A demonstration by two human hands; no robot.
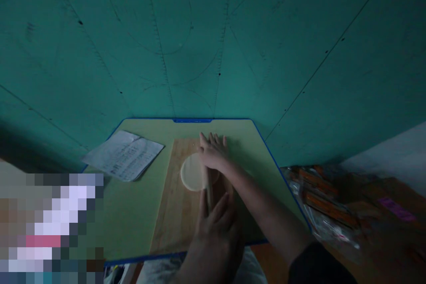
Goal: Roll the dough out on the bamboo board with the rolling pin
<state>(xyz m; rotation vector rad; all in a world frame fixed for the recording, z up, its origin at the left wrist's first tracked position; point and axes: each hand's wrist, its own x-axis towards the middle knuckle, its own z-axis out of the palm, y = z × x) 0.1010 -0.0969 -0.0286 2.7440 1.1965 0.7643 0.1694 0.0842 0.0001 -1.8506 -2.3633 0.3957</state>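
"What is closest to us?"

"The left hand [218, 228]. Its fingers point away from us, on both sides of the near end of a thin wooden stick [209, 186]. I can't tell how tight that grip is."

"What is under the stick?"

"A flat, round piece of dough [191, 175]. The stick lies across it, and the dough is on a wooden board [176, 213]. The board sits on a pale tabletop [126, 217] with a blue edge."

"And the right hand [213, 153]?"

"It is over the far end of the stick. That grip is open, with the fingers spread out flat."

"What else?"

"Shiny clear bags [326, 199] are off to the right, beside the tabletop. A creased paper [124, 157] lies on its left side. Past it all is a big green wall [199, 53] with thin lines."
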